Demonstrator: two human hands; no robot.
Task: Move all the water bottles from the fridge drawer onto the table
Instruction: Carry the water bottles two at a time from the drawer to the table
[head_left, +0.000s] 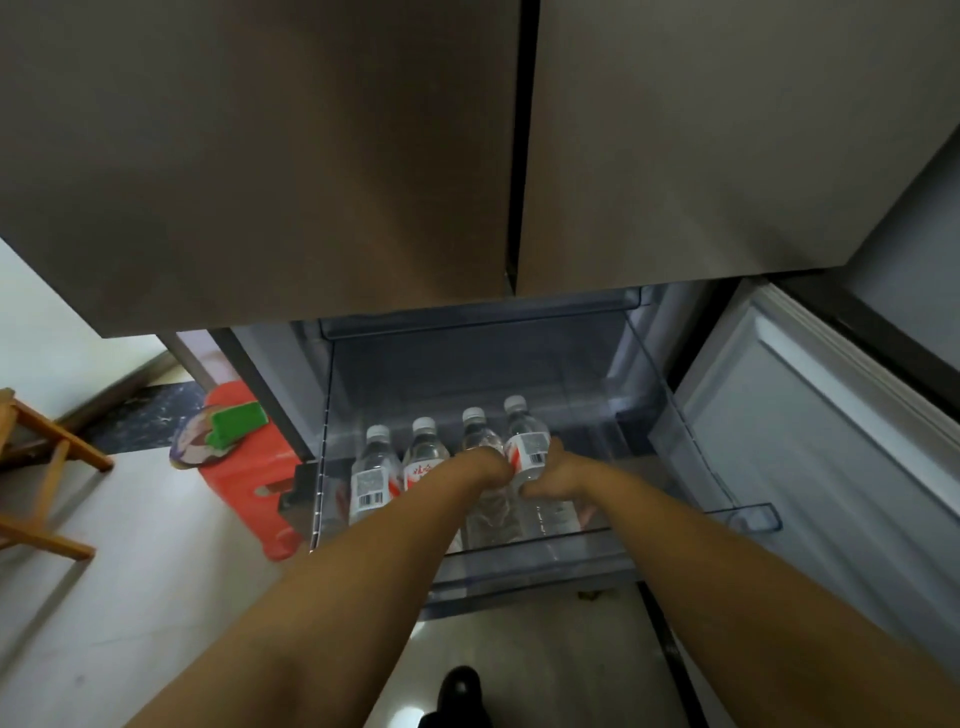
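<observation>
Black shoe (460, 691) on floor, L hand (485, 462) fingers wrapped on third bottle (480, 441), R hand (558, 475) gripping fourth bottle (527, 441).

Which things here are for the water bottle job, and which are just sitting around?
For the job:
four water bottles in a row
clear fridge drawer holding them
left hand on the third bottle
right hand on the fourth bottle

Just lying about:
red plastic stool
green brush on the stool
wooden stool
</observation>
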